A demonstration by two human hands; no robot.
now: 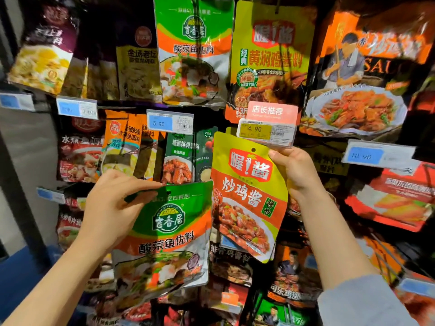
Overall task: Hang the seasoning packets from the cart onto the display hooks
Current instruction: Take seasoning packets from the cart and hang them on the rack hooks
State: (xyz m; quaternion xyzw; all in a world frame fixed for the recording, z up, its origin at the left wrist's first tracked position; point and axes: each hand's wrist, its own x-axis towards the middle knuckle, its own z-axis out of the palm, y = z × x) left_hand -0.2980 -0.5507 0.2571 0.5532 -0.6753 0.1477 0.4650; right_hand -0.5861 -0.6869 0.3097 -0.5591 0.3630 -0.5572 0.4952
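Head view recorded two seasoning packets held up before a wall of hanging stock. The green packet (164,234), branded 吉香居 (JI XIANG JU) and titled 酸菜鱼佐料, was pinched at its top edge by the left hand (113,205), thumb and fingers closed on the rim just left of the punched hang hole. It hung tilted, low and left of centre, clear of any hook. The yellow packet (247,196), marked 喔!酱 and 炒鸡酱, was gripped at its upper right corner by the right hand (296,170), fingers curled round the edge. Its hang hole sat just below a yellow price tag (266,131) reading 4.90; whether a hook passed through the hole could not be determined.

Above that tag, a pink card (271,111) read 店长推荐. A matching 吉香居 packet (193,52) hung on the upper row, beside a yellow 黄焖鸡酱料 packet (270,60). A blue tag (169,122) read 5.90; another blue tag (374,155) at right read 10.90. A packet (364,74) at upper right bore partial lettering "SAU".
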